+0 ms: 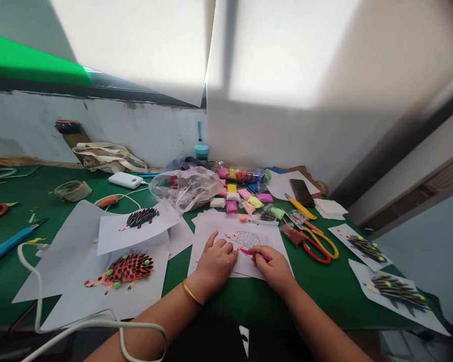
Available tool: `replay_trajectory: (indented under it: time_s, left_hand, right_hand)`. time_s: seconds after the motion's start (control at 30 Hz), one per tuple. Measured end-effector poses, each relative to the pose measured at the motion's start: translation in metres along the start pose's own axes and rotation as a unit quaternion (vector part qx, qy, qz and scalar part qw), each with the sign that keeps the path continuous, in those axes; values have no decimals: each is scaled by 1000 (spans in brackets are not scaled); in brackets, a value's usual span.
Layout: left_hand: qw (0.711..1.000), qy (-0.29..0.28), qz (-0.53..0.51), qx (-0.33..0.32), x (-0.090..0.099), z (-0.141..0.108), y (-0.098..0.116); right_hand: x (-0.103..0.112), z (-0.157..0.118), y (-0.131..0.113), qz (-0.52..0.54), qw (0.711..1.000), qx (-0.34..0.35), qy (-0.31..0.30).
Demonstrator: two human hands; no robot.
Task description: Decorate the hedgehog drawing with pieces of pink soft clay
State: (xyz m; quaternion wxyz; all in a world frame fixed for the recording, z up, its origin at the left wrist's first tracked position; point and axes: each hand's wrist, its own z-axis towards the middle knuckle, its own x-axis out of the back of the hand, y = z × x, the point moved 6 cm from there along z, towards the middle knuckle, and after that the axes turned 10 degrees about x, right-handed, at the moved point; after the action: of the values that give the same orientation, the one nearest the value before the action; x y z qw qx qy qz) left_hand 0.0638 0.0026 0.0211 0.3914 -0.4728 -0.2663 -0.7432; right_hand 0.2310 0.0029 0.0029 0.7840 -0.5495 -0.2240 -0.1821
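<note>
A sheet of white paper (211,229) with a drawn hedgehog outline (248,238) lies in front of me; the animal's face is filled in with a light colour. My right hand (272,266) grips a thin magenta tool (246,251), its tip at a small pink piece (240,247) just below the drawing. Resting on the left part of the paper is my left hand (216,260), thumb out and the other fingers bent; whether anything is under its fingertips cannot be made out. A lump of orange-pink clay (243,218) sits above the drawing.
Several coloured clay packets (231,207) and a plastic bag (189,188) lie behind the paper. Scissors (317,249) and a yellow cutter (302,207) are at right. Finished hedgehog pictures lie left (130,269) and right (396,291). A white cable (40,291) runs across the left.
</note>
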Motion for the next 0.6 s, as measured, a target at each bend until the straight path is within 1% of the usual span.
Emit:
replay_trajectory:
  time_s: [0.17, 0.37, 0.5, 0.6]
  left_hand:
    - [1000, -9, 0, 6, -1, 1, -1]
    - [1000, -13, 3, 6, 0, 1, 0]
    - [1000, -8, -9, 9, 2, 1, 0]
    - [999, 1, -31, 8, 4, 1, -1]
  right_hand:
    - [-3, 0, -1, -1, 1000, 12, -23]
    - [-5, 1, -2, -3, 999, 17, -32]
    - [-5, 1, -1, -4, 999, 17, -29]
    - [-2, 1, 0, 7, 1000, 7, -11]
